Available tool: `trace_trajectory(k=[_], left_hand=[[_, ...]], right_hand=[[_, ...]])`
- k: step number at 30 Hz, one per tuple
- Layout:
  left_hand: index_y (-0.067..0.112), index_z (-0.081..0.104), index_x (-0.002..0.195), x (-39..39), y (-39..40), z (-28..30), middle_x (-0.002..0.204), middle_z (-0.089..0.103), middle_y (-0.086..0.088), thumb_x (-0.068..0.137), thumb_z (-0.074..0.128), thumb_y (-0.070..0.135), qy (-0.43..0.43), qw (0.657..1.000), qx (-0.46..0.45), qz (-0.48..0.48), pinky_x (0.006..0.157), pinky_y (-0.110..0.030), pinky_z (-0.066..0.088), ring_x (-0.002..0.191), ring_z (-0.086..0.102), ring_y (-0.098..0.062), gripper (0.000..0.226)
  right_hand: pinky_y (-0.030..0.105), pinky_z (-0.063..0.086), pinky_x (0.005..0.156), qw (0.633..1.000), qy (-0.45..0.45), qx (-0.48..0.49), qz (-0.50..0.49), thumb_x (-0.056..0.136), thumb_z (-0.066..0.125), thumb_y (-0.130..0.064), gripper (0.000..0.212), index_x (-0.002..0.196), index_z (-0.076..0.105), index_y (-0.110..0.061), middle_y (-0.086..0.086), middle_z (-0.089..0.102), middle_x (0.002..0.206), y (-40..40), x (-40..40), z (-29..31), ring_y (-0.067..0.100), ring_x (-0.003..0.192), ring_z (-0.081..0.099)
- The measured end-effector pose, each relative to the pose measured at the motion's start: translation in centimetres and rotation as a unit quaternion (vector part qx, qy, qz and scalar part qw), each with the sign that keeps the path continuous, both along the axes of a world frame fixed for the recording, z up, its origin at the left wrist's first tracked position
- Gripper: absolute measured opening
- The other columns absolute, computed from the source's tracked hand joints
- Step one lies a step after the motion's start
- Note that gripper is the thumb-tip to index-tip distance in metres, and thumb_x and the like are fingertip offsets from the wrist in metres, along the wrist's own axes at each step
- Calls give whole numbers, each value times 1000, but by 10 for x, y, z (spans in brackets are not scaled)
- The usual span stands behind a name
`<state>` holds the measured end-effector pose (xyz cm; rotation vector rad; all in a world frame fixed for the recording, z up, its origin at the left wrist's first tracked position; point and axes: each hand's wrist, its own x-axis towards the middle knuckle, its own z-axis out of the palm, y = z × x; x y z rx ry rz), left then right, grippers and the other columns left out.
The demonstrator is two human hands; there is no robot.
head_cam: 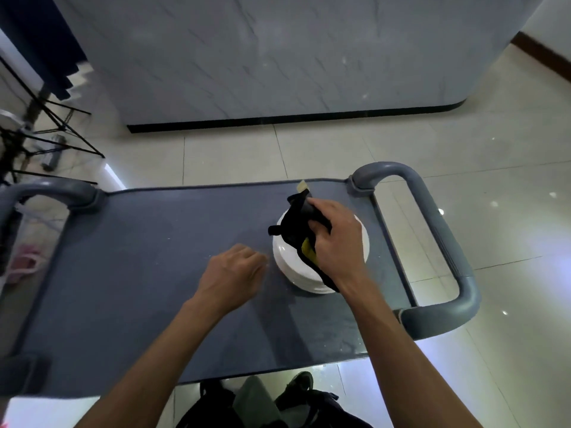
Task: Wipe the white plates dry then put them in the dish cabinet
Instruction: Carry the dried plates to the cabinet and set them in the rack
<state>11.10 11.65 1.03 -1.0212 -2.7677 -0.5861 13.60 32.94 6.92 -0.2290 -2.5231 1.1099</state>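
Note:
A stack of white plates [289,261] sits on the right half of the grey cart top [139,257]. My right hand [336,239] is over the stack and grips a black cloth with a yellow patch [296,230], which lies bunched on the top plate. My left hand [234,273] hovers just left of the stack with its fingers curled under; it holds nothing that I can see and its fingertips are hidden. The cloth and my right hand cover most of the top plate.
The cart has grey loop handles at the right [438,242] and left [46,193] ends. Behind it stands a white marbled counter [278,57] on tiled floor. Black tripod legs [46,125] stand at far left. Shoes and dark trousers [296,387] show below the cart.

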Motion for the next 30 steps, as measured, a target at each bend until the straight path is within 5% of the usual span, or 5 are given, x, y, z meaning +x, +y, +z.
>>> trace_trajectory(k=[6, 12, 30], left_hand=[[20, 69, 123, -13, -83, -4, 115, 71, -1, 96, 61, 26, -74, 989, -79, 100, 74, -41, 56, 108, 63, -28, 29], [27, 60, 133, -15, -156, -19, 129, 65, 5, 102, 49, 34, -133, 975, -99, 151, 84, -40, 53, 117, 58, -23, 34], [33, 66, 123, -25, -222, -45, 114, 71, 3, 96, 53, 30, -191, 963, -86, 172, 74, -39, 54, 103, 65, -27, 30]], right_hand=[[30, 44, 96, 997, -11, 39, 59, 87, 66, -1, 40, 124, 69, -12, 4, 69, 120, -80, -27, -10, 25, 108, 59], [32, 44, 95, 986, -73, 62, 138, 89, 64, -2, 40, 128, 67, -12, 6, 68, 123, -161, -51, -44, 26, 108, 57], [43, 49, 90, 958, -215, 122, 146, 88, 59, -5, 37, 121, 68, -19, 0, 68, 117, -243, -58, -128, 28, 108, 57]])
